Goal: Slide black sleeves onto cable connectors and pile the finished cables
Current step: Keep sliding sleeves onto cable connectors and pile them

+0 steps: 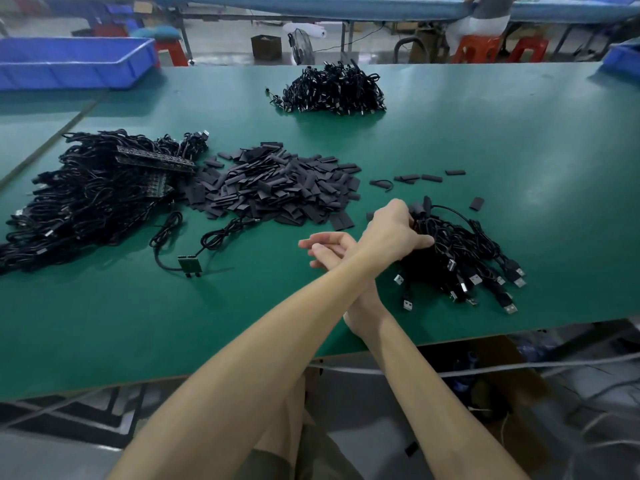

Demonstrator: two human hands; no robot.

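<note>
Finished-cable pile, right on the tabletop: left hand on it, grip hidden, cannot tell. Right hand crossed beneath, fingers loose, empty. Advice: release with plugs aligned, clear of the sleeve heap.

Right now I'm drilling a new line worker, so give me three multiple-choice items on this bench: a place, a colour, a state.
1. The cable pile that the left hand touches lies where from the sleeve heap? A left B right C behind
2. The table top is: A green B red C white
3. The right hand is: A a fist B open, empty C out of view
Key: B, the pile sits right of the heap; A, the surface is green; B, its fingers lie loose, holding nothing.
</note>
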